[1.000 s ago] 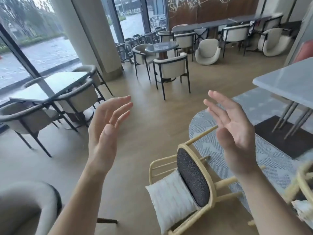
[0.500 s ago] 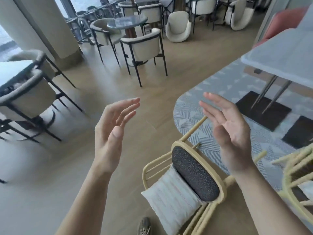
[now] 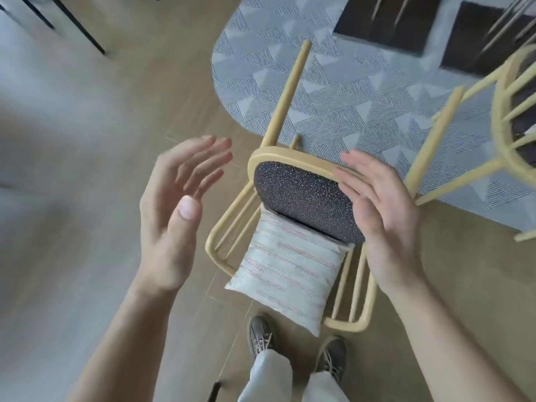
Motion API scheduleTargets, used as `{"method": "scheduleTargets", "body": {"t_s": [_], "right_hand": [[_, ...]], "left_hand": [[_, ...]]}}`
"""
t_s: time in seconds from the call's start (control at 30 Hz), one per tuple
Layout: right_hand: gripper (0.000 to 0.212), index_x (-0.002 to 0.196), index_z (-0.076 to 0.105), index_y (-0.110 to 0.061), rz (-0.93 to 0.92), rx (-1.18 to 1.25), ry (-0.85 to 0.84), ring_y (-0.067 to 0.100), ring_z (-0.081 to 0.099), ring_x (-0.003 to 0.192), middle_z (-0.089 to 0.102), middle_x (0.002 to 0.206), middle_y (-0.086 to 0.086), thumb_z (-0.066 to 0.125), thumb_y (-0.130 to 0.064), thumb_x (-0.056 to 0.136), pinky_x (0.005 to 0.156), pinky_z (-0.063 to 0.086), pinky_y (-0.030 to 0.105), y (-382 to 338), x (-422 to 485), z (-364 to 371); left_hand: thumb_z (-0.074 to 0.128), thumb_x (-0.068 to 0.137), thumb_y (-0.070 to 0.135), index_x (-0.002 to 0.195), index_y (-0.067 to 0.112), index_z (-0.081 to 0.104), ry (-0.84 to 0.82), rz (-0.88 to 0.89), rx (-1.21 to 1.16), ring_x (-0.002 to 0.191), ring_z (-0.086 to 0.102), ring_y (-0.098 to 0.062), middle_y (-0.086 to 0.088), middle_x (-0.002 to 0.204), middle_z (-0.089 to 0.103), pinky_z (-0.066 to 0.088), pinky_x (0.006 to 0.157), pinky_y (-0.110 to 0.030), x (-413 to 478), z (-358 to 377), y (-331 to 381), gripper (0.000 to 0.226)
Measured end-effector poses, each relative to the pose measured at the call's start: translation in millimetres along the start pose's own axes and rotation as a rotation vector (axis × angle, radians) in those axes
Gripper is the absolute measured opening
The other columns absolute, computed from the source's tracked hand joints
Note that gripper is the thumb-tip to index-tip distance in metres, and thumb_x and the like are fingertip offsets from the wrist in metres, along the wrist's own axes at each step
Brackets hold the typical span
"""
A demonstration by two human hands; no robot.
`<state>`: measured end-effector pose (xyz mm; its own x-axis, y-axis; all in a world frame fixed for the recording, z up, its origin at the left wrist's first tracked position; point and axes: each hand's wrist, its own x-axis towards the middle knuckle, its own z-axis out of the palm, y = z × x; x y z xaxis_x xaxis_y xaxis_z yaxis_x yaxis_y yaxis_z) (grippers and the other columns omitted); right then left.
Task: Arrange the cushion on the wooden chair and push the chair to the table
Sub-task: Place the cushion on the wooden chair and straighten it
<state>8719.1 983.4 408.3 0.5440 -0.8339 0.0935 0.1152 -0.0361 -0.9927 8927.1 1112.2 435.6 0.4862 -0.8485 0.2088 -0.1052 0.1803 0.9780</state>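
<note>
step: stand tipped wooden chair (image 3: pixel 278 153) up | left hand (image 3: pixel 171 221), right hand (image 3: pixel 380 216): spread wide, holding nothing | tip: grab frame both sides, lift slowly, stop cushion (image 3: pixel 287 268) sliding off

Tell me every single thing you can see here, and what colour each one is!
wooden chair: one, pale yellow with a dark speckled seat, tipped over on the floor at the rug's edge
cushion: one, whitish with faint stripes, lying on the chair's back rails
rug: one, grey patterned, upper right
second chair: one, pale yellow, right edge, partly cut off
table bases: two, dark, on the rug at the top
furniture legs: a few, thin and black, top left
floor: brown wood look
shoes: two, grey-brown, bottom centre
trousers: light grey, bottom
left hand: open, holds nothing, left of the chair
right hand: open, at the seat's right edge; contact unclear
</note>
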Motion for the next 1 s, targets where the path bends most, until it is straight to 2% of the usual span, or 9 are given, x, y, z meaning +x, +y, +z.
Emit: {"method": "scheduleTargets", "body": {"t_s": [0.23,0.4,0.57,0.63,0.7,0.77,0.83,0.93,1.0], "right_hand": [[0.056,0.143,0.050,-0.023,0.160,-0.111,0.129,0.021,0.060,0.136,0.057,0.151,0.004,0.061,-0.041,0.091,0.115,0.047,0.046,222,-71,-23],[0.079,0.147,0.049,-0.017,0.236,-0.180,0.215,0.016,0.053,0.143,0.055,0.153,-0.001,0.071,-0.062,0.086,0.120,0.042,0.042,352,-118,-31],[0.093,0.156,0.037,-0.042,0.390,-0.389,0.300,-0.002,0.026,0.154,0.033,0.166,-0.020,0.070,-0.075,0.076,0.129,0.024,0.047,475,-152,-48],[0.101,0.156,0.032,-0.049,0.464,-0.432,0.370,-0.006,0.026,0.152,0.031,0.165,-0.025,0.074,-0.076,0.069,0.127,0.027,0.048,515,-164,-55],[0.107,0.155,0.032,-0.050,0.498,-0.434,0.454,-0.007,0.041,0.143,0.043,0.156,-0.028,0.081,-0.073,0.062,0.119,0.039,0.042,548,-172,-64],[0.108,0.148,0.041,-0.053,0.547,-0.327,0.530,-0.017,0.057,0.121,0.058,0.135,-0.039,0.083,-0.079,0.053,0.103,0.048,0.033,567,-175,-72],[0.101,0.134,0.052,-0.057,0.608,-0.180,0.552,-0.010,0.069,0.107,0.070,0.122,-0.033,0.085,-0.085,0.043,0.090,0.057,0.026,577,-173,-73],[0.084,0.127,0.057,-0.056,0.633,-0.122,0.551,-0.002,0.075,0.098,0.076,0.115,-0.022,0.090,-0.071,0.051,0.070,0.058,0.012,580,-168,-69],[0.069,0.117,0.054,-0.070,0.674,-0.115,0.542,-0.008,0.074,0.091,0.075,0.109,-0.029,0.086,-0.066,0.055,0.066,0.057,0.010,570,-166,-69]], "left_hand": [[0.063,0.097,0.068,0.142,0.031,0.058,-0.139,-0.150,-0.026,0.138,0.058,-0.041,-0.008,0.145,0.064,0.043,0.116,-0.050,-72,12,-207,0.059],[0.059,0.099,0.068,0.147,0.035,0.056,-0.205,-0.178,0.020,0.141,0.056,-0.039,-0.012,0.148,0.061,0.041,0.117,-0.047,-113,9,-328,0.058],[0.061,0.097,0.069,0.154,0.041,0.046,-0.267,-0.207,0.202,0.158,0.036,-0.023,0.010,0.164,0.045,0.029,0.129,-0.050,-131,-5,-460,0.066],[0.072,0.090,0.058,0.157,0.035,0.040,-0.291,-0.253,0.300,0.162,0.023,-0.013,0.006,0.171,0.033,0.022,0.132,-0.037,-138,-10,-511,0.077],[0.082,0.080,0.050,0.157,0.034,0.042,-0.293,-0.274,0.390,0.163,0.016,-0.009,-0.003,0.173,0.024,0.022,0.127,-0.017,-144,-12,-554,0.088],[0.088,0.070,0.062,0.158,0.044,0.040,-0.275,-0.323,0.415,0.162,0.021,-0.015,-0.004,0.171,0.026,0.027,0.130,-0.033,-144,-16,-587,0.102],[0.089,0.066,0.070,0.161,0.041,0.033,-0.246,-0.370,0.334,0.159,0.033,-0.019,0.003,0.168,0.037,0.033,0.128,-0.049,-138,-19,-605,0.114],[0.094,0.071,0.043,0.165,0.026,0.027,-0.208,-0.415,0.183,0.147,0.050,-0.004,0.024,0.155,0.054,0.046,0.117,-0.028,-131,-21,-618,0.116],[0.090,0.071,0.034,0.165,0.028,0.029,-0.180,-0.458,0.171,0.145,0.052,-0.004,0.022,0.155,0.056,0.048,0.116,-0.030,-127,-19,-612,0.112]]}}
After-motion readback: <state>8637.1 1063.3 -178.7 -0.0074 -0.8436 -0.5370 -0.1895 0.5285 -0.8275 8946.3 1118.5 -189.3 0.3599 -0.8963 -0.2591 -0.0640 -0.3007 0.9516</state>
